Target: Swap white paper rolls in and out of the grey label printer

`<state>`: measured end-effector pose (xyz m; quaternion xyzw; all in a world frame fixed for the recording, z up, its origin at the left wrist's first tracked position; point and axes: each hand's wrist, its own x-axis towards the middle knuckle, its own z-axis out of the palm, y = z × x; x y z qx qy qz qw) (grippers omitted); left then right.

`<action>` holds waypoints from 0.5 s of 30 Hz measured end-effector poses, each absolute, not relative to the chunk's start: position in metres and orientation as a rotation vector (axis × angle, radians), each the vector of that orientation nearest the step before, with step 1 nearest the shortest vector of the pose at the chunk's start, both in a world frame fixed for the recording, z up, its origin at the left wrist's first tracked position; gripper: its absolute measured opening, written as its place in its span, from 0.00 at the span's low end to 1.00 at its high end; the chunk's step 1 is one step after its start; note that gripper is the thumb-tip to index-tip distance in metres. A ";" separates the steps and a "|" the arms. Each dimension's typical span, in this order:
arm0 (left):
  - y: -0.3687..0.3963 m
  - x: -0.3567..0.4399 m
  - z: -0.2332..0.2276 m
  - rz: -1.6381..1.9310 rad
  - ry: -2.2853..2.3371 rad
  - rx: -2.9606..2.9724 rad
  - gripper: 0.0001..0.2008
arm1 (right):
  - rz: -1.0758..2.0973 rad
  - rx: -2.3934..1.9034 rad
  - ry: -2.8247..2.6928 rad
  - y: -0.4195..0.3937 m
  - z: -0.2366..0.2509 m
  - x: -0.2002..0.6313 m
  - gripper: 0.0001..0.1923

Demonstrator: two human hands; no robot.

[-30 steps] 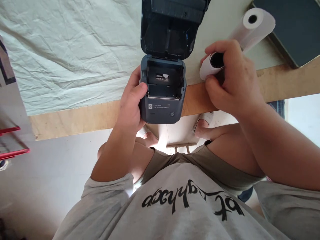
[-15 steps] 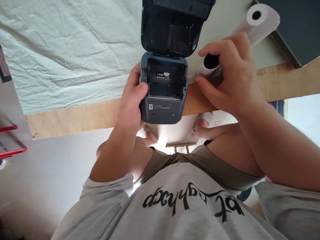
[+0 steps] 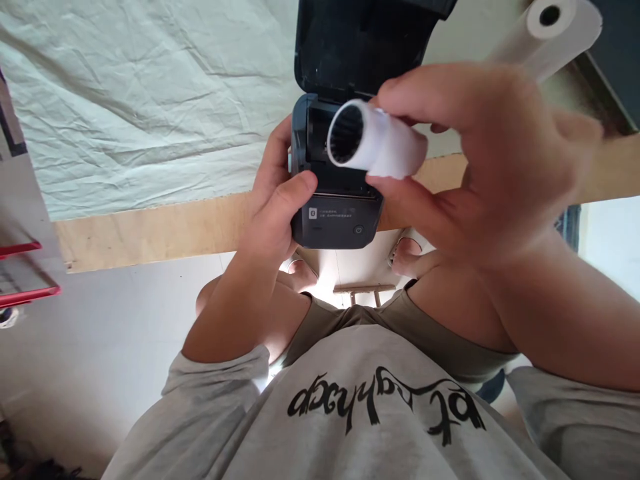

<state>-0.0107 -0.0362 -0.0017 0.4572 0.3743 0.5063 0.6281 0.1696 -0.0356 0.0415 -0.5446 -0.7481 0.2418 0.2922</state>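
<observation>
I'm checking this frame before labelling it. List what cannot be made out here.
- Printer paper bay: head view, mostly hidden behind the paper roll held by the right hand.
- Printer lid: cut off by the top edge.
- Front label print on the printer: too small to read.
- Right hand: motion-blurred, so its grip on the roll is unclear.
- Second roll on the table: partly covered by the right hand.
- Left hand fingers: hidden behind the printer.
</observation>
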 end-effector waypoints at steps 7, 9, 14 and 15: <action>-0.039 -0.009 0.001 1.110 0.885 1.031 0.20 | 0.143 -1.351 -2.246 -0.029 0.031 0.156 0.10; -0.039 -0.009 0.001 1.125 0.858 1.040 0.20 | 0.195 -1.295 -2.213 -0.028 0.028 0.156 0.08; -0.039 -0.012 -0.001 1.131 0.883 1.055 0.21 | 0.111 -1.160 -2.193 -0.034 0.031 0.154 0.04; -0.039 -0.013 -0.001 1.116 0.918 1.055 0.23 | 0.106 -1.140 -2.213 -0.036 0.031 0.153 0.03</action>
